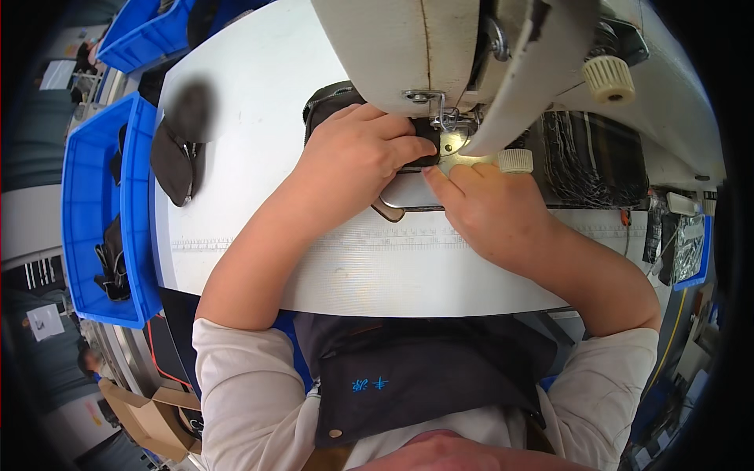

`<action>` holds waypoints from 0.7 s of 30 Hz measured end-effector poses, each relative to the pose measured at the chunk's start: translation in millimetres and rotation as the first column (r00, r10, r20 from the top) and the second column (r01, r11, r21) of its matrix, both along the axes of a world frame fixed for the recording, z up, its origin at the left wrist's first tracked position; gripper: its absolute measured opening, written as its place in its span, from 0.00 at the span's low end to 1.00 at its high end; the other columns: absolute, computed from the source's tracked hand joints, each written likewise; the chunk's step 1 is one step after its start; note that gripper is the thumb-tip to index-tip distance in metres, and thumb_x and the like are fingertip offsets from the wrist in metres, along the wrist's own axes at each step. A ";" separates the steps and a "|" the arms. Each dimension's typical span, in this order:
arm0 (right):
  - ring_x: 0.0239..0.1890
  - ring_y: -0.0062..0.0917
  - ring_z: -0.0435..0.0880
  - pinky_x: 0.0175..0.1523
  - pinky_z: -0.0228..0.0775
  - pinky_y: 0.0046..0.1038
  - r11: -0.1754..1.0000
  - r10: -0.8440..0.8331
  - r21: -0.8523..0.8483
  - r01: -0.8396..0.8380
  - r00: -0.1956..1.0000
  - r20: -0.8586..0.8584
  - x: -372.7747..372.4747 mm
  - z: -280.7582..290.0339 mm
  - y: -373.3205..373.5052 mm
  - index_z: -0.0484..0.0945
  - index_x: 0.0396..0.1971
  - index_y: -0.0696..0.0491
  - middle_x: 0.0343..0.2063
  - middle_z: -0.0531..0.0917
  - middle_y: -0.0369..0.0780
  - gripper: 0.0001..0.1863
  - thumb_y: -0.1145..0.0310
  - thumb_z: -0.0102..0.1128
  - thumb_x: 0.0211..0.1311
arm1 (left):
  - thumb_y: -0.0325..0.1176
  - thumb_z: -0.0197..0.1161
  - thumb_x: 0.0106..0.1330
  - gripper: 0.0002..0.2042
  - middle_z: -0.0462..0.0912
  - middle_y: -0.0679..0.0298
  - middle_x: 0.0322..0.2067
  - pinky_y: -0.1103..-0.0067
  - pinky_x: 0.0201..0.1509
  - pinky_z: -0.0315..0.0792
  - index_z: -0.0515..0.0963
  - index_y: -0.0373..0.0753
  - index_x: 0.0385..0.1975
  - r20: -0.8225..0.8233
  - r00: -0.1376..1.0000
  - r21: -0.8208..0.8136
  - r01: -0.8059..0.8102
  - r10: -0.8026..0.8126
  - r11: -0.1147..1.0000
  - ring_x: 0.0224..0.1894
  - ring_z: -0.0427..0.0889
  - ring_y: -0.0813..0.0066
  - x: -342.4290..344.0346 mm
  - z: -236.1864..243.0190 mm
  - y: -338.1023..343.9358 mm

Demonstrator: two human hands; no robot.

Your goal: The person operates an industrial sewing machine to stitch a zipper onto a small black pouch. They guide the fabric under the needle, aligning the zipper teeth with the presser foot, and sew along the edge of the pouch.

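A black fabric piece (328,97) with a zipper-like edge lies under the head of a sewing machine (393,55). My left hand (349,161) is closed over it, fingers bent and fingertips pressing it close to the presser foot (452,120). My right hand (495,206) is curled just right of it, with a fingertip at the near edge of the black fabric beside the metal needle plate (454,147). The palms hide much of the piece, and the hold of the right fingers shows only in part.
A stack of black fabric pieces (593,161) lies right of the needle. Dark sewn pieces (174,161) rest on the white table (251,275) at the left. Blue bins (144,235) stand beyond its left edge, the nearer one with black pieces inside. A ruler strip (314,240) crosses the table.
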State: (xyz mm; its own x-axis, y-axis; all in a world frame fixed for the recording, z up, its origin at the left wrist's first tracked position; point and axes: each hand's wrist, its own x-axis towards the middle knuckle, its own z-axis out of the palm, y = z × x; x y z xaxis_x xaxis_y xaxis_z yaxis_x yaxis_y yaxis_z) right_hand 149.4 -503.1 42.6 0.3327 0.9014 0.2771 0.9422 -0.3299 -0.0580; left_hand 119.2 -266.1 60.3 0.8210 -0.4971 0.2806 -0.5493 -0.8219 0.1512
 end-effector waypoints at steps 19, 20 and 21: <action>0.23 0.22 0.82 0.26 0.68 0.27 0.994 -0.110 0.012 0.109 0.985 0.129 9.3 -13.4 3.8 0.83 0.56 0.56 0.22 0.82 0.31 0.26 0.72 0.67 0.53 | 0.33 0.70 0.64 0.09 0.90 0.66 0.43 0.71 0.53 0.80 0.90 0.46 0.42 -0.148 0.980 -0.243 -0.167 0.134 0.955 0.46 0.87 0.63 10.6 -11.0 4.1; 0.22 0.22 0.82 0.26 0.68 0.27 0.994 -0.106 0.030 0.103 0.989 0.106 9.5 -13.6 3.8 0.83 0.56 0.56 0.22 0.82 0.31 0.27 0.72 0.67 0.53 | 0.34 0.70 0.65 0.09 0.90 0.65 0.42 0.71 0.52 0.81 0.90 0.46 0.43 -0.153 0.980 -0.253 -0.163 0.127 0.954 0.46 0.87 0.62 11.8 -11.6 6.6; 0.22 0.22 0.81 0.26 0.68 0.27 0.994 -0.101 0.047 0.098 0.991 0.083 9.9 -13.6 4.0 0.83 0.57 0.56 0.22 0.82 0.31 0.27 0.72 0.67 0.53 | 0.35 0.69 0.67 0.08 0.90 0.64 0.41 0.70 0.50 0.81 0.91 0.46 0.43 -0.158 0.980 -0.262 -0.158 0.119 0.952 0.45 0.87 0.61 13.8 -12.1 9.5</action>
